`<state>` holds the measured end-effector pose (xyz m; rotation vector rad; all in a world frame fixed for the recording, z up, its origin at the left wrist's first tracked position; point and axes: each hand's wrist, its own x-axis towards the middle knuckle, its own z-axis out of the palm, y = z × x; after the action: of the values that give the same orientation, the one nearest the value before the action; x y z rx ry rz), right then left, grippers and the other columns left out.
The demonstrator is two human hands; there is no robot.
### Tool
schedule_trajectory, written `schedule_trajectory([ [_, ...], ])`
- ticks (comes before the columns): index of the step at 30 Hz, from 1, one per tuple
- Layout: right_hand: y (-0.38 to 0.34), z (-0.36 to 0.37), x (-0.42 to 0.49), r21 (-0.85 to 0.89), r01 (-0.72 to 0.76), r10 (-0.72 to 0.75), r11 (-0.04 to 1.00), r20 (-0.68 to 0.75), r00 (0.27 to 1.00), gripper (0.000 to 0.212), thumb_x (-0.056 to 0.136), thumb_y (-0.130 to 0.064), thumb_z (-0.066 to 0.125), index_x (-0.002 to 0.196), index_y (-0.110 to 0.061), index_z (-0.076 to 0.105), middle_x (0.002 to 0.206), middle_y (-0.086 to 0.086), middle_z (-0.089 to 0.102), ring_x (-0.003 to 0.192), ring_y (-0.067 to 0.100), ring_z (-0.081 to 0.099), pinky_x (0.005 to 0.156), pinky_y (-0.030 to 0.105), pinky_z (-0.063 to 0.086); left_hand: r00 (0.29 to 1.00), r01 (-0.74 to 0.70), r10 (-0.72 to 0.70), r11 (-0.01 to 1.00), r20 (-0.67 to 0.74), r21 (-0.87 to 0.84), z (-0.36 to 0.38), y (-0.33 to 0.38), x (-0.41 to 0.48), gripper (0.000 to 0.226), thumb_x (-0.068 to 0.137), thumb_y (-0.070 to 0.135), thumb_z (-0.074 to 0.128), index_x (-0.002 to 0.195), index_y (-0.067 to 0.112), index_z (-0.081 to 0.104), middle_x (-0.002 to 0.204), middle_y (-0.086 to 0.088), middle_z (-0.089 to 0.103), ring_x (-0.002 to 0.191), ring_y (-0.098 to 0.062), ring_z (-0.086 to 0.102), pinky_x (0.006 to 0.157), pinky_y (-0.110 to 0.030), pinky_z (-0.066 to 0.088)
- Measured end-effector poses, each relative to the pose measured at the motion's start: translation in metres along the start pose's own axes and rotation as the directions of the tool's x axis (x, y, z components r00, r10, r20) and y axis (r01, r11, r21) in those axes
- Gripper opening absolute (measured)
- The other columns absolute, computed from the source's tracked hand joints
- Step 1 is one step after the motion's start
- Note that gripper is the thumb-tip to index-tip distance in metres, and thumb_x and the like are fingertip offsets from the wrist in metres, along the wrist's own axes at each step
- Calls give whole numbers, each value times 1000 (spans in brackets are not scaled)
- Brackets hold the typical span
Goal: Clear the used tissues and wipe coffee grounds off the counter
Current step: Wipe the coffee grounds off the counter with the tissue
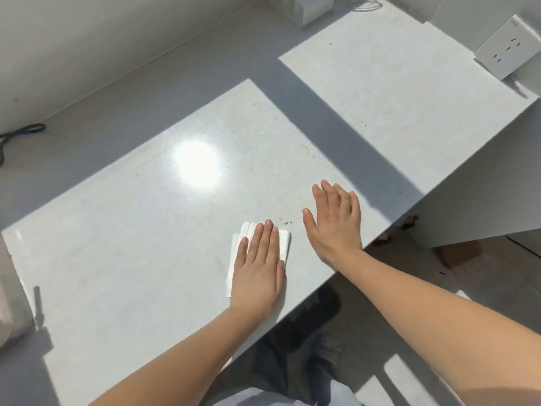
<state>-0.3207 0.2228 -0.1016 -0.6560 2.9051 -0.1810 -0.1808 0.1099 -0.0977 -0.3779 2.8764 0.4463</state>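
A folded white tissue (240,240) lies flat on the white counter (131,230) near its front edge. My left hand (260,265) presses palm-down on the tissue with straight fingers, covering most of it. My right hand (333,221) rests flat on the bare counter just to the right, fingers spread, holding nothing. Small brown coffee grounds (286,222) dot the surface between the two hands. Faint brown ring stains (306,148) sit farther back. Another ring stain (399,192) shows near the right edge.
A white wall socket (508,48) sits at the far right. A white box (310,8) stands at the back. A black cable (20,133) lies at the left. The counter's front edge (322,291) drops to the floor, where my shoe (325,350) stands.
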Motion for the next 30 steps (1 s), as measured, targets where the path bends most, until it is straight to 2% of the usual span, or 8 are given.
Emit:
schedule_trajectory([
  [3, 29, -19, 19, 106, 157, -156, 982, -24, 988, 53, 93, -46, 17, 126, -22, 51, 135, -2, 49, 120, 21, 40, 104, 42, 25, 987, 146, -148, 989, -59, -35, 13, 24, -17, 58, 88, 38, -11, 141, 18, -24, 155, 0, -22, 144, -19, -20, 120, -42, -5],
  [5, 59, -24, 32, 90, 257, -256, 962, -30, 966, 42, 95, -40, 25, 125, -22, 48, 135, 0, 46, 123, 22, 36, 109, 47, 20, 964, 236, -243, 969, -112, -74, 20, 34, -23, 58, 91, 37, -7, 144, 16, -15, 157, -2, -15, 146, -22, -13, 120, -43, -3],
  [11, 78, -14, 33, 75, 217, -211, 973, -76, 975, 36, 96, -30, 38, 131, -24, 37, 141, 2, 36, 131, 23, 27, 116, 51, 14, 800, 520, -556, 830, -224, -202, 29, 44, -11, 58, 99, 27, 20, 149, 4, 6, 159, -11, 1, 147, -25, -1, 118, -41, -3],
  [16, 82, -14, 35, 91, 225, -218, 970, -81, 972, 34, 96, -31, 37, 130, -27, 34, 139, 0, 34, 131, 22, 27, 116, 50, 14, 770, 539, -587, 808, -251, -239, 18, 42, 29, 59, 98, 26, 22, 149, 4, 3, 160, -11, 0, 148, -24, -3, 118, -41, -5],
  [21, 84, -13, 38, 104, 238, -229, 966, -88, 969, 32, 96, -31, 36, 128, -28, 34, 138, -3, 33, 132, 19, 25, 116, 50, 13, 901, 351, -378, 924, -212, -154, 10, 52, 67, 59, 98, 30, 15, 150, 9, -3, 160, -6, -7, 147, -19, -10, 117, -37, -12],
  [25, 84, -13, 38, 104, 244, -235, 964, -88, 968, 32, 96, -31, 36, 128, -29, 34, 139, -3, 33, 133, 17, 24, 115, 50, 13, 996, 43, -41, 999, -84, 22, 5, 36, 60, 59, 96, 37, 5, 149, 16, -8, 160, 0, -11, 144, -13, -19, 118, -34, -13],
  [28, 84, -14, 37, 105, 240, -233, 965, -75, 969, 33, 97, -31, 34, 129, -29, 33, 140, -3, 33, 134, 17, 24, 116, 49, 12, 959, -281, 278, 959, 60, 47, -9, 8, 53, 55, 100, 37, 11, 150, 26, -8, 158, 9, -14, 143, -9, -22, 118, -35, -11],
  [30, 85, -14, 37, 107, 243, -235, 964, -80, 969, 33, 97, -31, 35, 130, -30, 34, 140, -4, 33, 135, 17, 25, 116, 49, 12, 924, -378, 369, 921, 104, 97, -23, -12, 54, 55, 100, 33, 19, 149, 34, -5, 157, 12, -18, 143, -10, -23, 117, -36, -15],
])
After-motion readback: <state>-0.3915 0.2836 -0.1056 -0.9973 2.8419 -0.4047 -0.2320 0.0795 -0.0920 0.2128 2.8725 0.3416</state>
